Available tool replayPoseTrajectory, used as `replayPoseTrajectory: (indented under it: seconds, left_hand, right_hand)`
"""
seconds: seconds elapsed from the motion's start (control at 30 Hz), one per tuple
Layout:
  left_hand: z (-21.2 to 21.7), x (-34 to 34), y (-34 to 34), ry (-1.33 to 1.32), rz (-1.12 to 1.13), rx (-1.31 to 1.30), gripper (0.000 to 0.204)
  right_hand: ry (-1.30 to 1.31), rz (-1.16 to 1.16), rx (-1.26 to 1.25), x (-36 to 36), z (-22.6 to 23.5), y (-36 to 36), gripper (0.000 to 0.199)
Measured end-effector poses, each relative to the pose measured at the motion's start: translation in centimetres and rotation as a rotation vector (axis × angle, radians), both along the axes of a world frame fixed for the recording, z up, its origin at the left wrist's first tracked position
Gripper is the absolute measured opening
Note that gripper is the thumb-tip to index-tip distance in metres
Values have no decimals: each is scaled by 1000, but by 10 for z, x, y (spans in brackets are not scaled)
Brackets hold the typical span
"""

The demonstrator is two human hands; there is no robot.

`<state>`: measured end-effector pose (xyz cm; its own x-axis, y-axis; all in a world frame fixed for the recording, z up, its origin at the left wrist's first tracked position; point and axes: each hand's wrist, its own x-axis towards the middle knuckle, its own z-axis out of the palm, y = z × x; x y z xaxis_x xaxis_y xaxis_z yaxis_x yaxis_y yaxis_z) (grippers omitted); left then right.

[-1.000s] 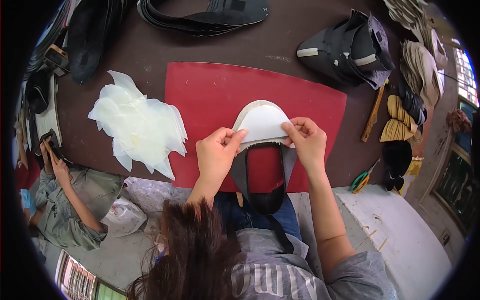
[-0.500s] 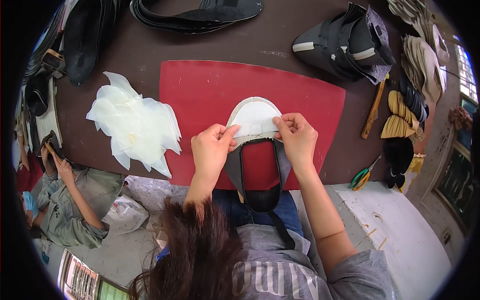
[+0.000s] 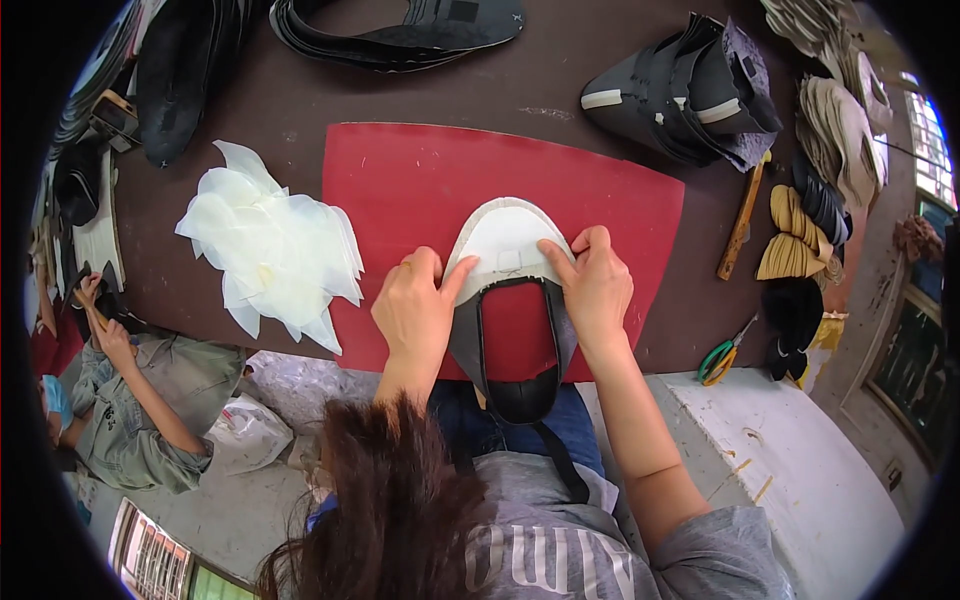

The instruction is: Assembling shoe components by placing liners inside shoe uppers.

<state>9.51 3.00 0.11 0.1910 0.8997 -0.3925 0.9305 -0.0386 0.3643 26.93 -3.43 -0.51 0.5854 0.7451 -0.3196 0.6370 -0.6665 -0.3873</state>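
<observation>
A dark shoe upper [image 3: 466,342] with a pale toe lining lies toe-away on a red board, its heel end hanging over the table edge near my lap. On the toe rests a white half-round toe piece [image 3: 507,236], flat against the lining. My left hand [image 3: 415,308] grips the upper's left edge, thumb on the toe piece's lower left corner. My right hand [image 3: 597,290] holds the right edge, its thumb pressing the piece's right side. The fingertips under the edges are partly hidden.
The red board [image 3: 400,180] lies on the brown table [image 3: 400,98]. Translucent white pieces [image 3: 265,250] are heaped left. Stacked dark uppers [image 3: 670,95] lie far right, near a wooden-handled tool [image 3: 742,225] and scissors [image 3: 720,360]. At left, another person's hands [image 3: 110,335] hold something.
Both thumbs have shifted on the white toe piece, the right one inward and down. The piece now lies flatter and lower against the toe lining.
</observation>
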Motion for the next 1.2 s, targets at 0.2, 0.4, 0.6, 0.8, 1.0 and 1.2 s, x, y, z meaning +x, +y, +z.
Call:
replayPoseTrajectory:
  seconds: [0.2,0.4,0.6,0.8,1.0,1.2]
  left_hand:
    - [-29,-15,-12,-933,291,-173,25]
    - [-22,1,0,-1442,630,-453,28]
    - [8,4,20,-1460,617,-584,30]
    - [-10,1,5,-1326,478,-554,28]
    - [-14,-11,6,-1317,439,-576,25]
    - [-20,-25,4,-1372,421,-573,23]
  right_hand:
    - [398,-14,318,14,3,-11,31]
    - [1704,-158,330,39,19,-48,54]
    - [785,-223,755,88,124,-60,44]
    - [-630,-479,500,218,138,82,51]
    - [-295,108,213,218,37,142,60]
    - [-418,-16,23,179,32,129,57]
